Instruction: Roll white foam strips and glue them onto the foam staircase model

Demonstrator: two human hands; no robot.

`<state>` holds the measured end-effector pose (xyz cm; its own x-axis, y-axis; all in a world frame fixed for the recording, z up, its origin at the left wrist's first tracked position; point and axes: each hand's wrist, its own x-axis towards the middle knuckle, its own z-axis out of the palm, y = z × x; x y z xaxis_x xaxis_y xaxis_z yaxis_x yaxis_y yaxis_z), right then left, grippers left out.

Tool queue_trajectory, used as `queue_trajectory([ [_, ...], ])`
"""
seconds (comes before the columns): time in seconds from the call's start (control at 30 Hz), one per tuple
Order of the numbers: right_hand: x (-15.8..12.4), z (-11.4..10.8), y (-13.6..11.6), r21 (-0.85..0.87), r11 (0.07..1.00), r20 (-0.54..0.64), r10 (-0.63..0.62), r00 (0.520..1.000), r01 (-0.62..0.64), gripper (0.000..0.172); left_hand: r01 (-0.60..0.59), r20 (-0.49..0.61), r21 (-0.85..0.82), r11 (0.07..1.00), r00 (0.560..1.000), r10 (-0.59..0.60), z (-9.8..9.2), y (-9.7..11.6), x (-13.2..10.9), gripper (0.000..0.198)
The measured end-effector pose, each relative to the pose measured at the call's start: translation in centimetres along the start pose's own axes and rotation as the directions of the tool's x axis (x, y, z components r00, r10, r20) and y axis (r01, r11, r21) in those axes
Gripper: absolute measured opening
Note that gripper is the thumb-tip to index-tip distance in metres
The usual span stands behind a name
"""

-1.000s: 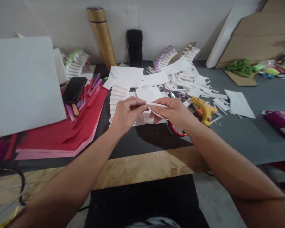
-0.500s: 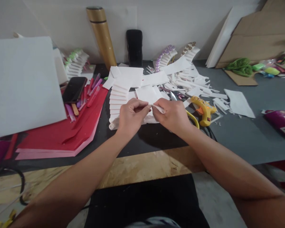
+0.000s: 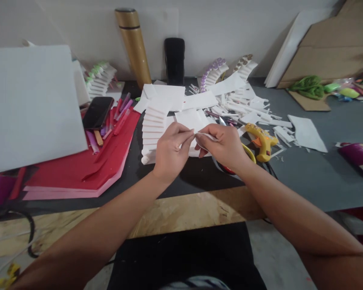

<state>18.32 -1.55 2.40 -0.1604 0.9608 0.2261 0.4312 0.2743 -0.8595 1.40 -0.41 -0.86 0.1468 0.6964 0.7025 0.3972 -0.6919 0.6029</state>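
My left hand (image 3: 171,150) and my right hand (image 3: 224,146) meet over the dark table, both pinching a small white strip of paper (image 3: 206,135) between fingertips. The strip hangs just above a white stepped paper piece (image 3: 153,128) lying on the table. Under my right hand lie scissors with a red and yellow handle (image 3: 248,150), partly hidden. A yellow glue gun (image 3: 260,139) rests just right of my right hand.
Red and pink paper sheets (image 3: 87,169) and a black phone (image 3: 98,112) lie at left, beside a large white board (image 3: 30,104). A gold flask (image 3: 133,46) and a black object (image 3: 174,60) stand at the wall. White paper scraps (image 3: 248,108) spread behind. Cardboard (image 3: 326,56) leans at right.
My hands drew a little closer together, then shifted slightly right; the strip stays pinched between them. The view drifted a little.
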Motion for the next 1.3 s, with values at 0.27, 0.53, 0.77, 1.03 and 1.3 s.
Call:
queue_trajectory([
  [0.27,0.4,-1.3,0.1,0.021,0.996,0.126,-0.085,0.988,0.082,0.016,0.284,0.149,-0.275,0.919,0.956,-0.251,-0.7,-0.8,0.9,0.003],
  [0.53,1.0,-1.0,0.3,0.375,0.908,0.19,0.121,0.974,-0.186,0.035,0.264,0.164,-0.31,0.913,0.961,-0.223,-1.0,-1.1,1.2,0.012],
  [0.77,1.9,-1.6,1.1,0.595,0.502,0.565,0.294,0.771,-0.628,0.04,0.264,0.172,-0.312,0.913,0.96,-0.219,-1.3,-1.5,1.5,0.015],
  [1.03,1.2,-1.0,0.2,0.566,0.692,0.442,0.204,0.873,-0.448,0.028,0.286,0.146,-0.311,0.907,0.957,-0.251,-1.0,-1.5,1.4,0.01],
  [1.3,1.2,-0.6,0.0,0.268,0.955,0.253,0.06,0.966,-0.13,0.02,0.384,0.144,-0.346,0.856,0.923,-0.356,-0.6,-1.5,1.0,0.01],
])
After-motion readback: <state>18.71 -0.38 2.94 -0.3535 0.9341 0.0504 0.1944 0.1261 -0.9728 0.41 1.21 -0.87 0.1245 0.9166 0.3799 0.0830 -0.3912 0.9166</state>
